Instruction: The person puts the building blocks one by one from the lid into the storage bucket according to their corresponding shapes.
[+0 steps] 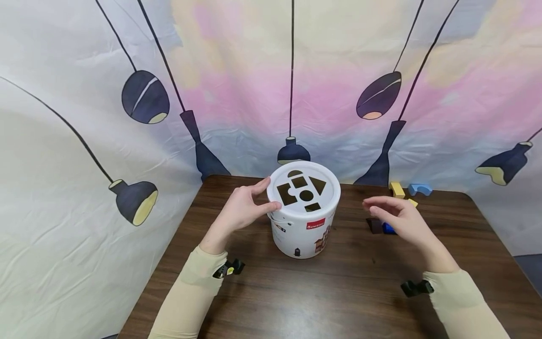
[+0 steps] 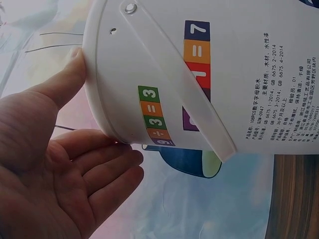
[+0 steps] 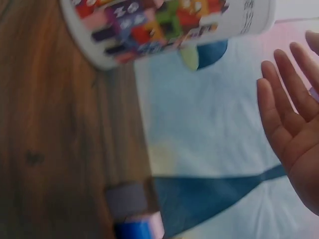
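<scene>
A white bucket stands upright on the table, its white lid cut with several shaped holes. My left hand touches the lid's rim at its left side, thumb and forefinger spread along it. In the left wrist view the other fingers of the left hand are loosely extended. To the right of the bucket, my right hand hovers apart from it, fingers slightly bent. Nothing is held in the right hand. Beneath that hand lie a dark brown block and a blue block, partly hidden.
Farther back on the wooden table are a yellow block, a light blue arch block and a small yellow piece. A white handle hangs along the bucket's side. Behind the table hangs a cloth printed with lamps.
</scene>
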Demonstrator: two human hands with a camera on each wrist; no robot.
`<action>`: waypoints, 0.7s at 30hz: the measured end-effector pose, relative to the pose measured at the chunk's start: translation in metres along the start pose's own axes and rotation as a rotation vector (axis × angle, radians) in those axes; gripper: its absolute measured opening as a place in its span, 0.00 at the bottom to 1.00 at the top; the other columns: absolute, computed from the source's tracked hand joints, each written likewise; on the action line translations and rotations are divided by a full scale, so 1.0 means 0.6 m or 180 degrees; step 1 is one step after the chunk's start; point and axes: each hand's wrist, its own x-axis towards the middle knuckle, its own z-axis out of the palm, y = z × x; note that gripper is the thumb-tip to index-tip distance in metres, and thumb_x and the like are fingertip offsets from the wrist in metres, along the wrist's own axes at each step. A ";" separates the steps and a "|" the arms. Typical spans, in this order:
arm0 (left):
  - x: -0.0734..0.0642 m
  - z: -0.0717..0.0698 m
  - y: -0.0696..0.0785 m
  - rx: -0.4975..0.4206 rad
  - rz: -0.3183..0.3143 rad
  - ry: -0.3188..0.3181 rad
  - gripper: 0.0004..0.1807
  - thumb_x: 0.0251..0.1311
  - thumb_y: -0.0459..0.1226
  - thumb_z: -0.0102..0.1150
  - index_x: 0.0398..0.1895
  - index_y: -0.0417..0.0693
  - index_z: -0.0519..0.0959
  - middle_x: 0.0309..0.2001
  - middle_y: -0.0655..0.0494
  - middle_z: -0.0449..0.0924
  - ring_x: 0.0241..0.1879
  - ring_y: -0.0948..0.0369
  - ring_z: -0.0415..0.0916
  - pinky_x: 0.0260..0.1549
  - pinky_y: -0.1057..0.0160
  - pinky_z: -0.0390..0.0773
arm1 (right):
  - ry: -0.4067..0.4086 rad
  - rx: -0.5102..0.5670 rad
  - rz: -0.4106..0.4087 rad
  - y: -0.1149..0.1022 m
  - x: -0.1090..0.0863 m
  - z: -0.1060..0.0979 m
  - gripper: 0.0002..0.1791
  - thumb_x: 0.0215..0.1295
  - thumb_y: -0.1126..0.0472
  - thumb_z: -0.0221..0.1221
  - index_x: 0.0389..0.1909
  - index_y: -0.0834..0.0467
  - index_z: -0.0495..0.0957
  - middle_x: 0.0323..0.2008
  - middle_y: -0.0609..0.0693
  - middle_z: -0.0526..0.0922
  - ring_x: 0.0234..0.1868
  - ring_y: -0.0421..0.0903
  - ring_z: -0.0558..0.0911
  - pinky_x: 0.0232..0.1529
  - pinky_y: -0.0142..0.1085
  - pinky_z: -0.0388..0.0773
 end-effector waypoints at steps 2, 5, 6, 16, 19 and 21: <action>0.000 0.000 0.001 -0.0006 -0.0003 -0.0008 0.47 0.63 0.59 0.75 0.81 0.54 0.68 0.78 0.61 0.68 0.77 0.55 0.65 0.62 0.48 0.76 | -0.0038 -0.0135 0.0142 0.013 -0.009 -0.007 0.17 0.82 0.60 0.60 0.65 0.60 0.83 0.58 0.50 0.88 0.54 0.32 0.85 0.51 0.26 0.81; 0.000 0.000 0.000 0.0005 -0.0002 0.0004 0.47 0.63 0.58 0.75 0.81 0.54 0.68 0.77 0.61 0.68 0.77 0.56 0.65 0.65 0.47 0.75 | -0.0087 -0.0306 0.0284 0.034 -0.020 -0.016 0.19 0.82 0.57 0.60 0.66 0.59 0.83 0.60 0.56 0.86 0.54 0.31 0.84 0.49 0.27 0.82; 0.000 0.000 0.000 0.0012 -0.0002 0.0012 0.47 0.63 0.58 0.75 0.81 0.54 0.68 0.77 0.61 0.69 0.77 0.56 0.66 0.66 0.47 0.74 | -0.0086 -0.0366 0.0318 0.041 -0.024 -0.018 0.19 0.82 0.56 0.60 0.66 0.59 0.83 0.61 0.57 0.86 0.53 0.30 0.84 0.49 0.27 0.82; 0.000 -0.001 0.000 0.0035 -0.0001 0.0008 0.47 0.63 0.58 0.75 0.81 0.54 0.68 0.77 0.61 0.68 0.77 0.56 0.65 0.67 0.47 0.74 | -0.0060 -0.0512 0.0573 0.087 -0.050 -0.040 0.23 0.80 0.53 0.63 0.67 0.61 0.82 0.60 0.61 0.86 0.53 0.30 0.84 0.47 0.28 0.83; 0.000 0.000 0.000 0.0031 0.0017 0.0021 0.46 0.63 0.58 0.75 0.80 0.53 0.68 0.77 0.60 0.69 0.77 0.56 0.65 0.69 0.46 0.73 | -0.0058 -0.0683 0.0658 0.104 -0.056 -0.048 0.24 0.80 0.52 0.64 0.68 0.61 0.82 0.62 0.63 0.85 0.53 0.27 0.81 0.47 0.26 0.80; 0.001 0.000 0.000 0.0034 0.0038 0.0030 0.46 0.63 0.57 0.75 0.80 0.52 0.69 0.77 0.60 0.69 0.77 0.56 0.65 0.69 0.47 0.72 | -0.0044 -0.0870 0.0748 0.116 -0.061 -0.055 0.25 0.79 0.50 0.64 0.68 0.59 0.82 0.63 0.63 0.84 0.53 0.26 0.79 0.46 0.25 0.79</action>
